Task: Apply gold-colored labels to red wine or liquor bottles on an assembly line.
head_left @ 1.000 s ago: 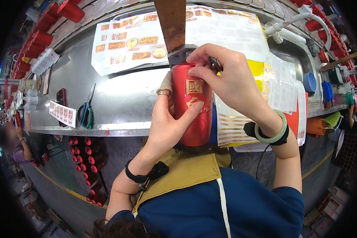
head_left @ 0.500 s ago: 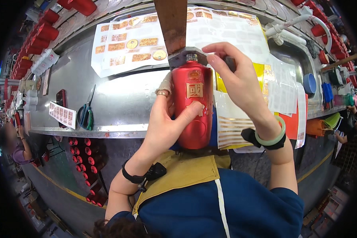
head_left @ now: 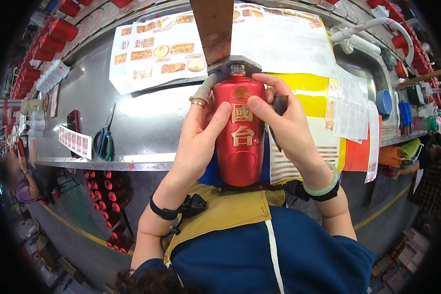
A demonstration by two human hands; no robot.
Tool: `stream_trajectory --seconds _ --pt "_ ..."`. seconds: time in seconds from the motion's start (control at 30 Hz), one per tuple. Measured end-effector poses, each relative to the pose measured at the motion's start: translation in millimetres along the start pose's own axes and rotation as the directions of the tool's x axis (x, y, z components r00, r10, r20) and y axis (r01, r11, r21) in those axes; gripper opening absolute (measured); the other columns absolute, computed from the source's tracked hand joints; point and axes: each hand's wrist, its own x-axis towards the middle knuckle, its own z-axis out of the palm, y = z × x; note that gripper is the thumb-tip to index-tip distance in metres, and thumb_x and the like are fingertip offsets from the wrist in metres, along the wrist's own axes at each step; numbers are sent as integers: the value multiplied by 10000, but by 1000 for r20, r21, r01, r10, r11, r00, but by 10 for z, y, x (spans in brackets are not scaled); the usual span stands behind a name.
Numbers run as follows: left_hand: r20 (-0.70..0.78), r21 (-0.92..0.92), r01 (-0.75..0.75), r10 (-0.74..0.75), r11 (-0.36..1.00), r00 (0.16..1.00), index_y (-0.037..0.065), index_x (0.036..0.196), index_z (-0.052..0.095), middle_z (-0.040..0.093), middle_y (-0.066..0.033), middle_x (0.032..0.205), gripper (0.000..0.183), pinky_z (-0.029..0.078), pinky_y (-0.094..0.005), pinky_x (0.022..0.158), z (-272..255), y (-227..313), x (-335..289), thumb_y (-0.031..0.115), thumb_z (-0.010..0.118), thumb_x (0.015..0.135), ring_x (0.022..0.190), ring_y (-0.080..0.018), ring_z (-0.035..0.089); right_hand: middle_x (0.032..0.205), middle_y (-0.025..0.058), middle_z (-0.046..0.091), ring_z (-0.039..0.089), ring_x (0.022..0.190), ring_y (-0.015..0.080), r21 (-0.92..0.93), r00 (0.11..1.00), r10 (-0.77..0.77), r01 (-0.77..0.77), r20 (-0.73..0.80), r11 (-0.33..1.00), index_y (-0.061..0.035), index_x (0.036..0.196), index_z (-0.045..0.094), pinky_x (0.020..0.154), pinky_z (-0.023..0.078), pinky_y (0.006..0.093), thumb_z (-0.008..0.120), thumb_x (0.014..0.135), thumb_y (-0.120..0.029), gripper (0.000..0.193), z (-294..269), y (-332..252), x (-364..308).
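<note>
so we've got the red bottle (head_left: 240,169) in the middle of our workspace, at the near edge of the bench, with its neck (head_left: 237,69) pointing far and its base toward us. our left hand (head_left: 201,130) is clamped round the left side, thumb pressing the front near the upper gold character (head_left: 242,113). our right hand (head_left: 289,122) holds the right side, with its thumb up by the shoulder. something dark is tucked in those right fingers, can't tell what.

for a good hold here, we'd say squeeze evenly from both sides so the thing doesn't roll, and press with flat thumb pads, since nails could probably lift an edge. go easy round the lower gold character (head_left: 242,136) too, it's on a curve. our left forefinger wears a pale finger cover (head_left: 203,91), which should help with grip imo.

rest of the setup: scissors (head_left: 103,142) over on the left, gold sticker sheet (head_left: 154,81) far left, yellow sheet (head_left: 305,95) just right of our knuckles.
</note>
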Motion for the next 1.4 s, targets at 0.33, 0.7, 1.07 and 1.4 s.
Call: stream_trajectory --seconds 0.33,0.7,1.07,1.4 --pt "33 46 8 -10 999 999 -26 1607 236 458 -171 1519 784 427 -366 1144 -31 23 0 135 705 999 1373 -218 501 949 -58 410 436 806 15 88 999 21 -23 27 996 0 1409 559 717 396 163 804 919 -131 563 -32 -23 -24" --pt "17 132 -19 17 991 1000 -59 1580 243 513 -174 1436 850 506 -369 1065 45 14 -2 111 767 933 1293 -216 567 1126 104 684 637 1086 174 -320 881 -460 471 115 822 11 1209 632 965 511 309 578 920 89 304 -214 -572 319" --pt "25 157 -81 78 984 997 -53 1495 368 552 -144 1383 724 504 -366 1060 60 33 6 116 779 925 1266 -208 578 1015 108 717 621 918 318 -619 638 -554 742 535 258 -33 1128 724 809 538 401 609 775 98 394 29 -693 314" --pt "33 -3 7 -7 1000 999 -33 1561 304 493 -152 1489 669 452 -373 1122 16 46 -125 161 654 1025 1348 -214 524 1040 156 694 671 956 348 -513 797 -535 595 280 618 -11 1163 681 857 538 392 620 902 63 278 -139 -373 50"
